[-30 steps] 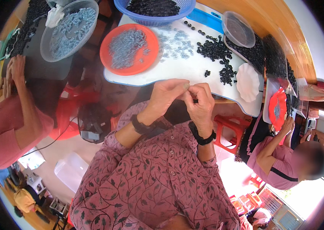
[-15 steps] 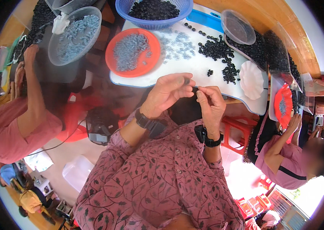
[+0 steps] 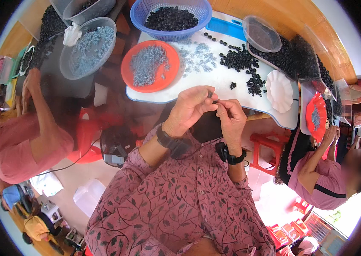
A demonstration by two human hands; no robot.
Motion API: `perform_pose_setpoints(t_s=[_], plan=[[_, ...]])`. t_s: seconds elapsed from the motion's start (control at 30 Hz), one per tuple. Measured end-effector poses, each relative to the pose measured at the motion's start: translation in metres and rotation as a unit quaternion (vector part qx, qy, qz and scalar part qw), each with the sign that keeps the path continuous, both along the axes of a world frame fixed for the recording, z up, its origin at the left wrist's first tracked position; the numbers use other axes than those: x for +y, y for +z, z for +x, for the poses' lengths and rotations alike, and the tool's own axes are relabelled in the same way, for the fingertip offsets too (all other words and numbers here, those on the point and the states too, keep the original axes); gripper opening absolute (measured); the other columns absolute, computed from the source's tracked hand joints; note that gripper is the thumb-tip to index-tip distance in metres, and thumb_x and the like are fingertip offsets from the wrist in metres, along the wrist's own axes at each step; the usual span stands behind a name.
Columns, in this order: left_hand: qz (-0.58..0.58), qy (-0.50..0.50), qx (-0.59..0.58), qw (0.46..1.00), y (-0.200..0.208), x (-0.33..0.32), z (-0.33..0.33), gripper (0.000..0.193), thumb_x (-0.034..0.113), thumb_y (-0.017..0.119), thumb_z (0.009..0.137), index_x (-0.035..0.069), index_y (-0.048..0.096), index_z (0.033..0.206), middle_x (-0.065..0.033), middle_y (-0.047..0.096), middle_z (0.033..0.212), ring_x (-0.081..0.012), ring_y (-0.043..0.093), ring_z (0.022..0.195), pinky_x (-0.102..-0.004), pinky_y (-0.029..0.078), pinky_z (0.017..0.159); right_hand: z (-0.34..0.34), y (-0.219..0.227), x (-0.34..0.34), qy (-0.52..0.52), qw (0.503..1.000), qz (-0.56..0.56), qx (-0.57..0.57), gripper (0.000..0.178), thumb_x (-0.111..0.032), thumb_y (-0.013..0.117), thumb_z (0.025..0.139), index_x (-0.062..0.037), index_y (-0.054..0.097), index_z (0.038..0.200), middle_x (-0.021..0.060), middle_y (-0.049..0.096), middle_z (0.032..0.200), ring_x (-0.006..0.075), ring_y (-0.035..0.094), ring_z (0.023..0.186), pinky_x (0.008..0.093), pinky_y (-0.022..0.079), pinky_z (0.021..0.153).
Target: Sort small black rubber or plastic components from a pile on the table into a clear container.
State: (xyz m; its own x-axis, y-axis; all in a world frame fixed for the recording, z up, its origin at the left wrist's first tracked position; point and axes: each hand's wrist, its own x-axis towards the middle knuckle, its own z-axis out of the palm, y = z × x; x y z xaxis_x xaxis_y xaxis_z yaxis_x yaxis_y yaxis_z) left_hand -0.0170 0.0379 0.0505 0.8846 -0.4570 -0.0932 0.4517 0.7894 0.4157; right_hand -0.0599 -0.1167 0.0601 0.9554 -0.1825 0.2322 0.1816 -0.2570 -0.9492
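My left hand (image 3: 189, 109) is closed in a pinch on a small black round piece (image 3: 210, 94) between thumb and fingertips. Beside it, my right hand (image 3: 232, 119) pinches with thumb and forefinger, its fingertips nearly meeting the left ones. What sits in the right fingertips is too small to make out. Both hands are in front of the near edge of a white board (image 3: 155, 94). On the board lie several loose black round pieces (image 3: 237, 59), small clear bluish parts (image 3: 197, 57), and an orange-red plate (image 3: 173, 81) heaped with more of the bluish parts.
A blue basket (image 3: 140, 22) of black pieces stands at the back, near a clear bowl (image 3: 248, 22). A white scalloped dish (image 3: 279, 91) lies at the right. Left stands another clear bowl (image 3: 64, 64) of bluish parts. Co-workers sit on both sides; a red stool (image 3: 268, 147) is at right.
My hands have drawn closer together, and the black piece in the left fingertips shows more plainly. The whole view has shifted slightly. The left co-worker's hands have moved nearer to their body.
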Motion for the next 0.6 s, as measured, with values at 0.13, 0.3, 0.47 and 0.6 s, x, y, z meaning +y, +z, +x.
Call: perform_pose_setpoints(t_s=[0.13, 0.3, 0.47, 0.6], plan=[[0.028, 0.02, 0.02, 0.999, -0.006, -0.002, 0.003, 0.026, 0.011, 0.06, 0.095, -0.007, 0.059, 0.113, -0.009, 0.063, 0.091, -0.0143, 0.063, 0.084, -0.0349, 0.059, 0.083, 0.005, -0.001, 0.001, -0.001, 0.999, 0.013, -0.031, 0.009, 0.002, 0.067, 0.086, 0.0006, 0.067, 0.095, 0.0038, 0.06, 0.086, 0.0069, 0.057, 0.067, 0.0206, 0.044, 0.059], [0.062, 0.057, 0.046, 0.995, 0.003, -0.002, 0.016, 0.026, 0.014, 0.055, 0.098, -0.006, 0.058, 0.115, -0.0089, 0.064, 0.088, -0.0094, 0.059, 0.07, -0.0333, 0.06, 0.078, 0.008, -0.008, -0.001, -0.005, 1.0, -0.015, -0.022, 0.008, 0.0, 0.066, 0.088, 0.0019, 0.067, 0.096, 0.0032, 0.059, 0.087, 0.0072, 0.056, 0.067, 0.0199, 0.045, 0.059], [0.104, 0.053, 0.032, 0.993, 0.006, 0.007, 0.045, 0.028, 0.023, 0.054, 0.1, -0.002, 0.059, 0.11, -0.0073, 0.064, 0.084, -0.0088, 0.058, 0.066, -0.0309, 0.058, 0.067, 0.018, -0.024, -0.008, -0.016, 0.996, -0.088, -0.018, 0.009, 0.0, 0.07, 0.083, 0.0004, 0.067, 0.092, 0.0075, 0.06, 0.083, 0.0131, 0.059, 0.068, 0.0249, 0.046, 0.06], [0.16, 0.095, 0.026, 0.982, 0.023, 0.016, 0.085, 0.028, 0.025, 0.056, 0.099, -0.001, 0.06, 0.107, -0.0071, 0.063, 0.082, -0.0097, 0.059, 0.066, -0.031, 0.058, 0.067, 0.024, -0.024, -0.009, -0.016, 0.992, -0.127, -0.014, 0.009, 0.0, 0.069, 0.083, 0.0005, 0.067, 0.091, 0.0091, 0.06, 0.082, 0.0158, 0.059, 0.067, 0.0266, 0.046, 0.06]])
